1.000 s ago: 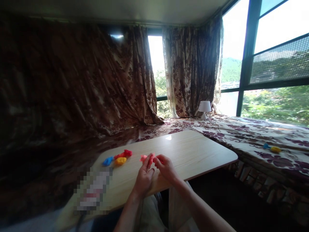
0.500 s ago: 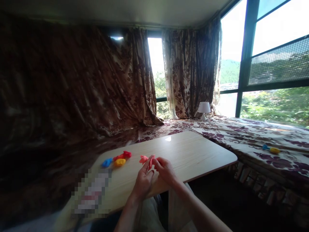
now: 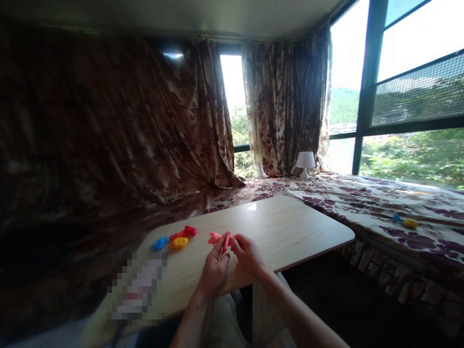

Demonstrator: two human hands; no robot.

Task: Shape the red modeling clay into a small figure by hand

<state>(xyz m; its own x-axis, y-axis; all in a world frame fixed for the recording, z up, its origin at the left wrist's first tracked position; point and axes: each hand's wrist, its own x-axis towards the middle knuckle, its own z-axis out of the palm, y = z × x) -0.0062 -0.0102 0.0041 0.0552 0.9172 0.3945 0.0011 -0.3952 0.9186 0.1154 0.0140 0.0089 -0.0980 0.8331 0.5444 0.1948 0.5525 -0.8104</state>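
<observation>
A soft, crumpled pink-red piece (image 3: 214, 238) is held above the light wooden table (image 3: 290, 227); its exact kind I cannot make out. My left hand (image 3: 214, 269) is closed on it from the left, thumb towards me and fingers at its near end. Pinched against its right side are the fingertips of my right hand (image 3: 248, 253). Part of the piece sticks out beyond my left fingers, and the rest is hidden between the hands. To the left on the tabletop lie a blue lump (image 3: 160, 243), a yellow lump (image 3: 179, 243) and a red lump (image 3: 184, 233).
A pixelated patch (image 3: 139, 292) covers something on the table's left end. Right of the table stands a flower-patterned bed (image 3: 373, 203) bearing a small blue-and-yellow thing (image 3: 409, 223). A white lamp (image 3: 305, 162) stands at the back. Patterned curtains (image 3: 181, 121) hang behind.
Both hands stay almost in place with the pink-red piece between them. The fingers have shifted only slightly, and the whole view has moved a little.
</observation>
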